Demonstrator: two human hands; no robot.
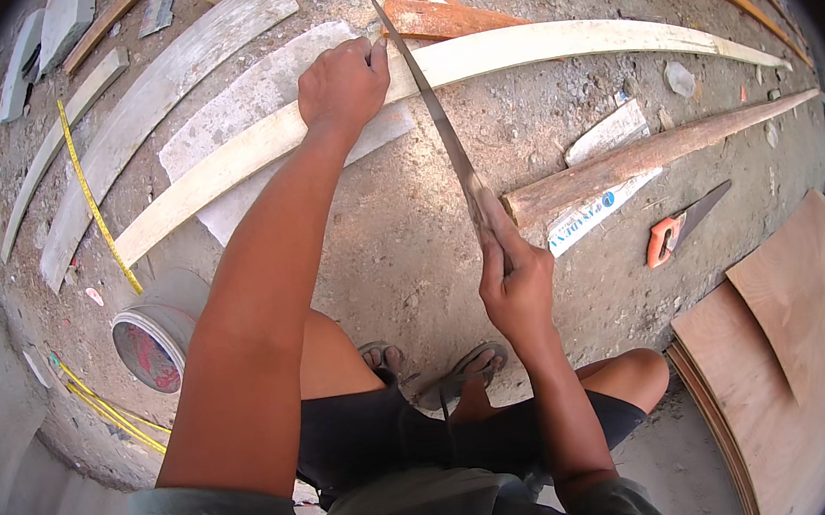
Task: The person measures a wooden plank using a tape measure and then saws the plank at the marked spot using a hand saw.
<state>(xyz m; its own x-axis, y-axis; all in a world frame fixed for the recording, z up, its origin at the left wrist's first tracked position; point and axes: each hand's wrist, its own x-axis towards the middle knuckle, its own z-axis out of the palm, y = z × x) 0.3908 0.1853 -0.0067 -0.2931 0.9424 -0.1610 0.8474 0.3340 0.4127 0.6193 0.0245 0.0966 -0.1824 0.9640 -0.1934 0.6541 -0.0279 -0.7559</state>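
A long pale wooden board (pixel 551 45) lies across the ground in front of me. My left hand (pixel 344 82) grips it just left of the saw, fingers curled over its far edge and thumb close to the blade. In my right hand (pixel 516 282) is a handsaw (pixel 432 105), its narrow dark blade pointing away and crossing the board at an angle. One finger of that hand stretches along the saw toward the blade; most of the handle is hidden. Under the board, near my left hand, shows a flat grey slab (pixel 245 99). Pale sawdust is scattered on the ground beside the blade.
A brown timber (pixel 653 157) lies right, over a printed sack (pixel 594 213). Beyond the board is a reddish wood piece (pixel 453 18). A second handsaw (pixel 686 226) rests near plywood sheets (pixel 744 353). To the left are a bucket (pixel 154 335), yellow tape measure (pixel 83 181) and grey planks (pixel 154 94).
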